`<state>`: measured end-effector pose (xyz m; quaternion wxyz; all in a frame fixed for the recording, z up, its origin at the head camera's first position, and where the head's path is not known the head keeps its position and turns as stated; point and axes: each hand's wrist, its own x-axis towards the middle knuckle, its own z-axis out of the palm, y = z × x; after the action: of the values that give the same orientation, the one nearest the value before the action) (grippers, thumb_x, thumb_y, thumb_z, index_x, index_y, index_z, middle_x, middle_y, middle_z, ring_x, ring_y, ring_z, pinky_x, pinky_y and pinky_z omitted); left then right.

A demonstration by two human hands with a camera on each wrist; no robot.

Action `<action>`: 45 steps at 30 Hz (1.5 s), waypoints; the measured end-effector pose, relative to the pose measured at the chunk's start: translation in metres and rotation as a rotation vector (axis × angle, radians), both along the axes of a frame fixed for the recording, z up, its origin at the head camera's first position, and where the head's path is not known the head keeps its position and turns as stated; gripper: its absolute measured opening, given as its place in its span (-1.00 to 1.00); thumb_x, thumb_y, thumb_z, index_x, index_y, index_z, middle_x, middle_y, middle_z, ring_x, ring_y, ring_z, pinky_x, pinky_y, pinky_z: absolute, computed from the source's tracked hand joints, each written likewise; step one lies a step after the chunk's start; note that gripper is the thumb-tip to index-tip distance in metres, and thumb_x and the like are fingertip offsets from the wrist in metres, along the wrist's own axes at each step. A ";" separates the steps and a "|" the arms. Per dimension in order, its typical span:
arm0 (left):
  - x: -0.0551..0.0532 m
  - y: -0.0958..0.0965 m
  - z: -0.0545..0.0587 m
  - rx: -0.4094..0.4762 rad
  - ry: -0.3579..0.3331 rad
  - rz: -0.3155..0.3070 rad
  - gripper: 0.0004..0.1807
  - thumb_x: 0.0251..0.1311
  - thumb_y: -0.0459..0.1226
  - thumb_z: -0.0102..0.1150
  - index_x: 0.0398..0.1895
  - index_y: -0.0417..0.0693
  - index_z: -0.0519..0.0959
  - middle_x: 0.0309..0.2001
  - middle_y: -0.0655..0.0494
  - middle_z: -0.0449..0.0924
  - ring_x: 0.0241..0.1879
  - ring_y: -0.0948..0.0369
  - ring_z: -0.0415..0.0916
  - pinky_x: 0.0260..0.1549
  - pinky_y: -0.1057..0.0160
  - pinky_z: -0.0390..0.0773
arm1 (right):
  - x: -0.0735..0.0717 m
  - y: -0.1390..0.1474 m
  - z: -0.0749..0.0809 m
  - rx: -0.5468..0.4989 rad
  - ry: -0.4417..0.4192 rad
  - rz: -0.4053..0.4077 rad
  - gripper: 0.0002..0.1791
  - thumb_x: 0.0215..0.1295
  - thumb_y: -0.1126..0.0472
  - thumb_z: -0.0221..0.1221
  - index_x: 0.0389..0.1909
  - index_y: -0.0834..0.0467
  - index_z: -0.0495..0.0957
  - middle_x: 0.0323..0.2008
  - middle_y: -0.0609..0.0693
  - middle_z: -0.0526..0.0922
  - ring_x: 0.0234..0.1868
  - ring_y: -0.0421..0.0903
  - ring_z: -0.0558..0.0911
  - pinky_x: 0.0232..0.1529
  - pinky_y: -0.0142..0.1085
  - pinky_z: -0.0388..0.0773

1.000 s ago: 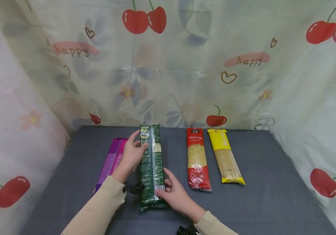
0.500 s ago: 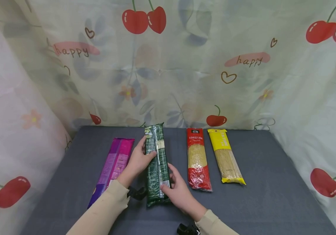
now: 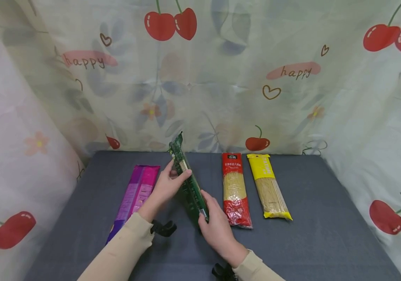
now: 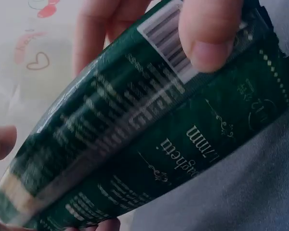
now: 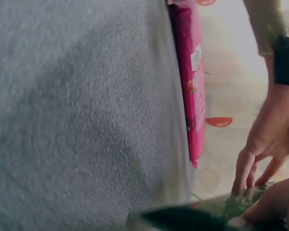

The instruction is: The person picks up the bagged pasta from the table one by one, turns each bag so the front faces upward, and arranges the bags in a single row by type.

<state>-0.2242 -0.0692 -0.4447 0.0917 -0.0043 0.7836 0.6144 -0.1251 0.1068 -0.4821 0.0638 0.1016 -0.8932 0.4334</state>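
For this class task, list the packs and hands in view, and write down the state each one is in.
Green pack: tilted, held
Left hand: gripping the green pack toward its far end
Right hand: gripping its near end
Purple pack: lying on the table, partly hidden
Red pack: lying flat, noodles showing
Yellow pack: lying slanted, noodles showing

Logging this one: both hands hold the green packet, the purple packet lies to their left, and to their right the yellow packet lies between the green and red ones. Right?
Not the last part: the head view shows the red packet between the green packet and the yellow packet, which lies farthest right. The rest holds.
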 end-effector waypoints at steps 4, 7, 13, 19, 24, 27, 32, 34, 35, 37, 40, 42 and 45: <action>0.000 0.002 0.002 0.124 0.009 -0.011 -0.01 0.08 0.21 0.27 0.50 0.14 0.04 0.07 -0.13 0.42 -0.02 0.02 0.53 0.00 -0.04 0.50 | 0.002 -0.004 0.003 0.232 0.211 -0.010 -0.23 0.14 0.36 0.32 0.39 0.04 0.27 -0.02 -0.01 0.52 -0.23 -0.13 0.59 -0.20 -0.21 0.63; 0.000 0.003 0.000 0.210 0.020 0.016 -0.22 0.16 0.05 0.30 0.34 -0.03 0.22 0.01 -0.13 0.48 -0.13 0.05 0.59 -0.14 0.03 0.59 | 0.004 -0.008 0.001 0.415 0.390 -0.019 -0.22 0.03 0.36 0.39 0.33 0.07 0.34 -0.14 -0.01 0.54 -0.31 -0.10 0.58 -0.35 -0.24 0.63; -0.001 0.003 -0.006 0.205 0.029 0.136 -0.43 0.20 -0.12 0.29 0.20 -0.14 0.34 -0.07 -0.15 0.52 -0.31 0.11 0.59 -0.40 0.12 0.61 | 0.005 -0.011 -0.006 0.580 0.553 -0.059 -0.25 -0.02 0.32 0.46 0.28 0.07 0.44 -0.11 0.03 0.57 -0.19 0.01 0.61 -0.30 -0.16 0.65; 0.000 0.003 -0.010 0.221 -0.010 0.179 -0.46 0.25 -0.20 0.23 0.24 -0.16 0.32 -0.02 -0.18 0.52 -0.23 0.06 0.59 -0.36 0.16 0.61 | 0.008 -0.012 -0.008 0.553 0.474 -0.042 -0.24 0.01 0.25 0.43 0.30 0.04 0.40 -0.04 0.04 0.51 -0.10 0.03 0.57 -0.20 -0.11 0.63; 0.000 0.002 -0.009 0.243 -0.009 0.176 -0.45 0.25 -0.24 0.21 0.26 -0.15 0.29 0.04 -0.18 0.51 -0.10 -0.01 0.57 -0.24 0.13 0.61 | 0.010 -0.009 -0.003 0.449 0.310 0.011 -0.23 0.05 0.15 0.38 0.33 0.06 0.34 0.05 0.03 0.45 0.00 0.00 0.49 -0.08 -0.08 0.58; -0.001 0.002 -0.009 0.258 0.004 0.170 -0.46 0.25 -0.26 0.21 0.26 -0.14 0.30 0.05 -0.18 0.52 -0.06 -0.02 0.56 -0.18 0.10 0.60 | 0.009 -0.003 0.000 0.338 0.190 0.045 -0.28 0.11 0.08 0.36 0.31 0.06 0.35 0.08 -0.02 0.43 0.04 -0.06 0.45 -0.01 -0.09 0.54; 0.000 0.001 -0.008 0.280 0.009 0.159 -0.47 0.26 -0.28 0.21 0.26 -0.11 0.29 0.06 -0.19 0.52 -0.03 -0.04 0.56 -0.13 0.04 0.59 | 0.004 0.008 0.000 0.192 0.076 0.078 -0.31 0.16 0.04 0.34 0.31 0.06 0.36 0.07 -0.05 0.44 0.02 -0.12 0.45 -0.01 -0.13 0.53; 0.000 0.000 -0.008 0.293 0.010 0.147 -0.45 0.25 -0.30 0.21 0.27 -0.12 0.27 0.07 -0.21 0.52 -0.02 -0.05 0.55 -0.11 0.03 0.59 | 0.002 0.012 -0.001 0.148 0.036 0.080 -0.29 0.17 0.01 0.33 0.33 0.05 0.33 0.08 -0.07 0.44 0.03 -0.14 0.45 0.00 -0.15 0.54; 0.000 0.000 -0.008 0.304 0.009 0.138 -0.45 0.25 -0.30 0.21 0.28 -0.11 0.27 0.07 -0.21 0.52 -0.02 -0.05 0.55 -0.11 0.02 0.59 | 0.001 0.013 -0.002 0.127 0.012 0.078 -0.27 0.17 0.00 0.33 0.35 0.03 0.32 0.08 -0.09 0.44 0.03 -0.16 0.46 0.01 -0.17 0.53; 0.001 -0.001 -0.008 0.319 0.006 0.112 -0.43 0.25 -0.32 0.21 0.29 -0.10 0.25 0.07 -0.21 0.53 -0.02 -0.05 0.56 -0.11 0.02 0.59 | -0.001 0.016 -0.004 0.065 -0.034 0.073 -0.25 0.18 -0.01 0.33 0.37 0.03 0.28 0.08 -0.10 0.44 0.03 -0.17 0.47 0.02 -0.17 0.53; 0.001 -0.002 -0.009 0.335 0.001 0.055 -0.41 0.26 -0.31 0.22 0.31 -0.04 0.21 0.05 -0.21 0.54 -0.05 -0.04 0.58 -0.13 0.02 0.59 | -0.003 0.019 -0.007 -0.051 -0.115 0.078 -0.22 0.22 -0.01 0.30 0.40 0.07 0.22 0.07 -0.07 0.44 0.01 -0.15 0.50 0.01 -0.17 0.53; 0.002 -0.003 -0.009 0.337 0.002 0.009 -0.38 0.27 -0.31 0.21 0.33 -0.01 0.18 0.04 -0.23 0.55 -0.07 -0.04 0.59 -0.14 0.01 0.60 | -0.004 0.021 -0.009 -0.140 -0.186 0.087 -0.19 0.24 -0.02 0.28 0.43 0.10 0.16 0.08 -0.02 0.45 -0.02 -0.12 0.54 -0.03 -0.15 0.55; 0.003 -0.005 -0.009 0.341 -0.006 -0.044 -0.35 0.29 -0.29 0.20 0.37 0.05 0.14 0.03 -0.23 0.55 -0.08 -0.03 0.60 -0.15 0.01 0.60 | -0.004 0.022 -0.012 -0.249 -0.304 0.108 -0.14 0.27 -0.07 0.25 0.47 0.11 0.06 0.12 0.08 0.43 -0.06 -0.07 0.58 -0.09 -0.13 0.57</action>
<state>-0.2209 -0.0739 -0.4538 0.1070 0.0264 0.6676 0.7363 -0.1292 0.1285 -0.4941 -0.0831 0.0744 -0.8253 0.5536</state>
